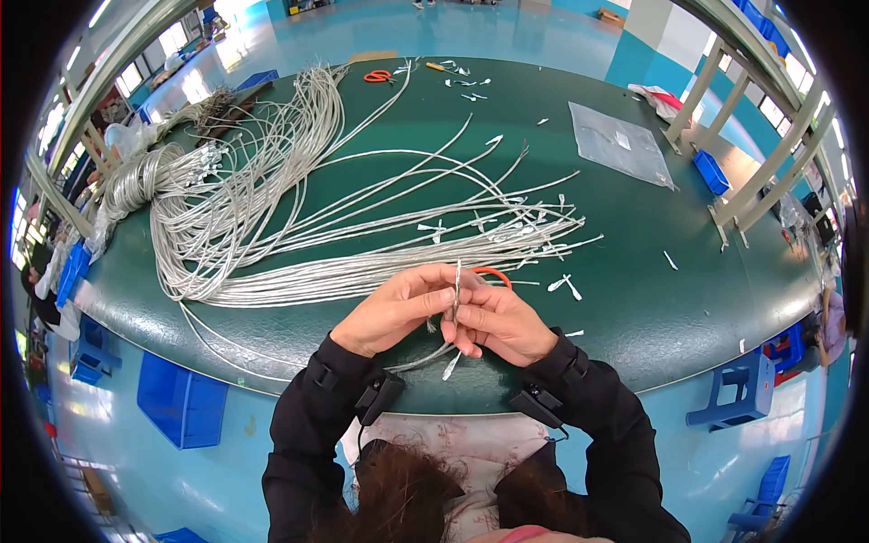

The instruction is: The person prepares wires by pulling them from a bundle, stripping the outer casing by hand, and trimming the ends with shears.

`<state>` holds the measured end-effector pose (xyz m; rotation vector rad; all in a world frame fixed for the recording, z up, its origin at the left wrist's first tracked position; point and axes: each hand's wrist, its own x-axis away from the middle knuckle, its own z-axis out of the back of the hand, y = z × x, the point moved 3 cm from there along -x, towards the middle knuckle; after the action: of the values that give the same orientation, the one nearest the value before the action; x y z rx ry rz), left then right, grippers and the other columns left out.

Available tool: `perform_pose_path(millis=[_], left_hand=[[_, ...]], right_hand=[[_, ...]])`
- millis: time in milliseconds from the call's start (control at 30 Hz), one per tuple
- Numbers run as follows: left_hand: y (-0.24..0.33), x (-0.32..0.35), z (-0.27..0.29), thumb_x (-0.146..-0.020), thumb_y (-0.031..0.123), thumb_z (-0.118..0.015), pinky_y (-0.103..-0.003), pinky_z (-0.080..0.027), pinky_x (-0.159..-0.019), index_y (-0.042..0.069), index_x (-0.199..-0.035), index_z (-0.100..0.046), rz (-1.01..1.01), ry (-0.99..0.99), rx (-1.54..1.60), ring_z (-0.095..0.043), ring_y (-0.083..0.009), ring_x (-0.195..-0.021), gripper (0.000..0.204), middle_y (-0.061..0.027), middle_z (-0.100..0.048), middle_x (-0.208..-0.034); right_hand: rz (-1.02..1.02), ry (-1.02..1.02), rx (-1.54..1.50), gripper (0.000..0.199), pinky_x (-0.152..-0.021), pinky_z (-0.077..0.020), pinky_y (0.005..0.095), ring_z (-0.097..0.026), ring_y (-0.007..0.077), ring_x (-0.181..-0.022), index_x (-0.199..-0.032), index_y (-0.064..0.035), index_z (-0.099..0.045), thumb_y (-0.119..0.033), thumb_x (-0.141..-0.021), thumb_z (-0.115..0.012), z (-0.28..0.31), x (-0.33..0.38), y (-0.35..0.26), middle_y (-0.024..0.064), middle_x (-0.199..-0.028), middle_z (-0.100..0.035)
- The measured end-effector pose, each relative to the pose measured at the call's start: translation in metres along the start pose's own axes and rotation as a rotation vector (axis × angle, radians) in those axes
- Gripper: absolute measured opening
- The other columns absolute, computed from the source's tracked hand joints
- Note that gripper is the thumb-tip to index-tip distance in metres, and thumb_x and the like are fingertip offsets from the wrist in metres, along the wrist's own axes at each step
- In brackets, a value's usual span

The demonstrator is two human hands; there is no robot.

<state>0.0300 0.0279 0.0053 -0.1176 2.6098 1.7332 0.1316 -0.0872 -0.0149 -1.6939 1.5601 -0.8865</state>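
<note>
Left hand, right hand, pinching silvery cable, green table

Black sleeves bear boxy, cabled wrist devices — the top is pale, patterned.

Over the green table, the left hand and right hand partly hide a silvery cable and an orange handle. Right of the table, what seems a co-worker is blurred; beyond it, legs are cut off above.
</note>
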Motion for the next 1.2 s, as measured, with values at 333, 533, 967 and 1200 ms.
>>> perform_pose_path(millis=[333, 533, 967, 1200], left_hand=[[-0.001, -0.002, 0.006, -0.086, 0.013, -0.065, -0.029, -0.047, -0.083, 0.004, -0.088, -0.061, 0.042, 0.047, 0.082, -0.059, -0.0160, -0.092, 0.010, -0.0139, -0.054, -0.118], [-0.002, -0.001, 0.011, -0.084, 0.008, -0.066, -0.026, -0.049, -0.075, 0.002, -0.082, -0.061, 0.036, 0.200, -0.046, -0.059, -0.0132, -0.084, 0.009, -0.0109, -0.058, -0.107], [0.006, -0.003, -0.004, -0.077, 0.004, -0.069, -0.031, -0.045, -0.084, -0.001, -0.078, -0.059, -0.342, 0.441, -0.892, -0.057, -0.0205, -0.096, 0.010, -0.0105, -0.060, -0.102], [0.017, 0.004, 0.011, -0.080, 0.010, -0.067, -0.035, -0.042, -0.087, 0.002, -0.087, -0.064, -0.510, 0.704, -0.896, -0.053, -0.0256, -0.104, 0.011, -0.0122, -0.060, -0.108]], right_hand=[[0.012, -0.023, 0.019, 0.017, -0.056, -0.0442, 0.0206, -0.056, 0.0099, -0.065, -0.098, -0.0007, -0.057, -0.015, -0.097, -0.048, 0.001, -0.001, 0.000, 0.0093, -0.089, -0.062], [0.057, 0.034, 0.037, 0.016, -0.055, -0.0447, 0.0201, -0.058, 0.0085, -0.066, -0.097, -0.0003, -0.056, -0.015, -0.096, -0.049, 0.004, -0.001, 0.003, 0.0078, -0.088, -0.062], [0.113, 0.322, 0.125, 0.014, -0.054, -0.0491, 0.0224, -0.061, 0.0108, -0.064, -0.097, -0.0004, -0.055, -0.013, -0.095, -0.051, 0.017, -0.004, 0.013, 0.0096, -0.087, -0.063], [0.139, 0.346, 0.091, 0.014, -0.054, -0.0484, 0.0217, -0.060, 0.0096, -0.063, -0.097, -0.0008, -0.056, -0.015, -0.095, -0.052, 0.015, -0.006, 0.007, 0.0080, -0.085, -0.063]])
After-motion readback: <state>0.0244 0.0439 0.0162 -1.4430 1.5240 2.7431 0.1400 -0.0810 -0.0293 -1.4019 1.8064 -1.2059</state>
